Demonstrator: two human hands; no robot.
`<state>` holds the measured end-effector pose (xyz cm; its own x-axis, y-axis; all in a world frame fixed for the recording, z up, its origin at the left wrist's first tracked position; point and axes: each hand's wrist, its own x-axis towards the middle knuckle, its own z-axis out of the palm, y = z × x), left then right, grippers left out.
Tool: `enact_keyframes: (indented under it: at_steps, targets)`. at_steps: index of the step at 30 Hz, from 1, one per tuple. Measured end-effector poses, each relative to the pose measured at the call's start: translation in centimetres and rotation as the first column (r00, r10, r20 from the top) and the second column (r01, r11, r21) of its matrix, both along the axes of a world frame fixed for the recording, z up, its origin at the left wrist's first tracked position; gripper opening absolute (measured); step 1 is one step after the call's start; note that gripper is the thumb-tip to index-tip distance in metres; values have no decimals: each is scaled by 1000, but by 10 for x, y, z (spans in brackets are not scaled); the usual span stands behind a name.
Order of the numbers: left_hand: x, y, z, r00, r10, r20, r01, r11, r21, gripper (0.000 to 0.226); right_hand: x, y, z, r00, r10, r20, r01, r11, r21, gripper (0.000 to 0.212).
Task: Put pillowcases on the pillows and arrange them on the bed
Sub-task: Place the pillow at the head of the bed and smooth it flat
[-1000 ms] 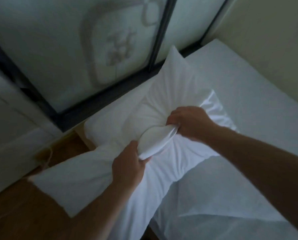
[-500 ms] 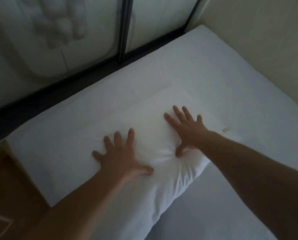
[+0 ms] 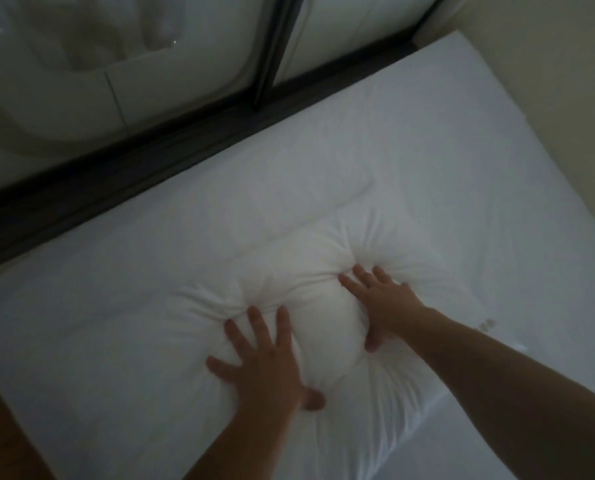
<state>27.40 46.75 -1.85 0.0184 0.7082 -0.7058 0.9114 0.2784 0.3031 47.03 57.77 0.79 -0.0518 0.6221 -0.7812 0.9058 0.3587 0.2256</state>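
A white pillow in its pillowcase (image 3: pixel 143 341) lies flat at the head of the white bed (image 3: pixel 427 161). My left hand (image 3: pixel 265 365) presses down on the pillow's middle with fingers spread. My right hand (image 3: pixel 382 299) presses into it a little further right, fingers apart, thumb tucked against a raised bulge of filling between the two hands. Creases fan out from both palms. A second pillow edge (image 3: pixel 289 216) seems to lie behind, against the headboard side; it is hard to tell apart from the sheet.
A dark frame (image 3: pixel 171 147) runs along the far side of the bed, with pale glossy panels (image 3: pixel 81 64) above it. A beige wall (image 3: pixel 548 81) borders the bed on the right. Wooden floor (image 3: pixel 2 445) shows at the lower left.
A second ago both hands gripped a bunch of pillowcase fabric with the pillow raised. They let go, the pillow came down flat, and now both palms push deeper into it.
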Motion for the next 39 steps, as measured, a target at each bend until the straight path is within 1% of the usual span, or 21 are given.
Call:
enact_keyframes:
  at_steps: [3,6,9,11,13,14,16,17,19,20,22,24,26,29,32,34,35,36,37,38,39]
  targets:
    - [-2,4,0,1000,4,-29,-3,1000,20,145,-5,3,1,998,-16,-66,17,1000,13,127]
    - [-5,4,-5,999,2,-45,1,999,54,132,-3,5,-2,980,-38,-195,56,994,91,98]
    - [-2,-1,-14,996,22,-86,-14,995,101,107,7,1,-16,931,22,-365,64,973,221,65]
    - [3,-2,-17,995,64,-79,-51,986,160,85,16,-3,-27,890,87,-448,73,942,328,51]
    - [6,-2,-14,996,68,-61,-50,964,263,59,26,-6,-30,831,147,-536,97,911,400,44]
    - [7,-3,-7,997,69,-46,-52,951,306,49,31,-7,-28,804,165,-571,110,903,416,43]
    - [7,-5,9,992,123,19,-121,918,377,46,38,-8,-17,756,186,-628,147,886,440,41]
    - [8,-5,19,986,164,36,-165,901,402,50,41,-9,-8,730,201,-654,166,875,454,41]
    - [13,-8,38,978,203,38,-197,861,469,61,47,-7,14,684,244,-687,188,852,489,37]
    - [16,-8,49,977,212,35,-200,836,510,59,50,-4,26,665,267,-697,193,840,506,35]
    - [25,0,79,969,244,34,-220,797,562,37,60,9,54,628,303,-717,202,826,526,32]
    - [36,19,110,961,275,40,-243,760,602,27,73,30,81,600,324,-731,218,814,539,34]
    - [53,48,138,957,282,72,-265,737,622,22,90,59,108,602,337,-724,228,796,561,32]
    - [83,105,170,964,227,137,-259,693,673,32,124,115,148,618,376,-690,231,753,617,30]
    - [120,170,188,970,167,175,-242,625,743,20,165,177,182,637,366,-678,247,737,629,32]
    - [146,209,188,967,155,204,-256,594,762,18,193,215,194,681,335,-651,244,735,633,36]
    - [159,226,184,972,140,189,-235,596,768,20,206,232,196,725,314,-614,223,736,639,39]
    - [169,240,178,983,119,141,-185,621,762,22,217,246,194,776,268,-572,202,752,627,43]
    - [176,252,168,995,81,61,-100,670,735,27,227,258,188,820,190,-540,201,787,583,49]
    - [181,260,155,999,36,-21,-13,742,670,33,235,266,179,861,96,-500,205,834,513,57]
    - [183,264,139,997,-6,-72,46,822,567,45,240,272,167,896,33,-443,186,877,442,67]
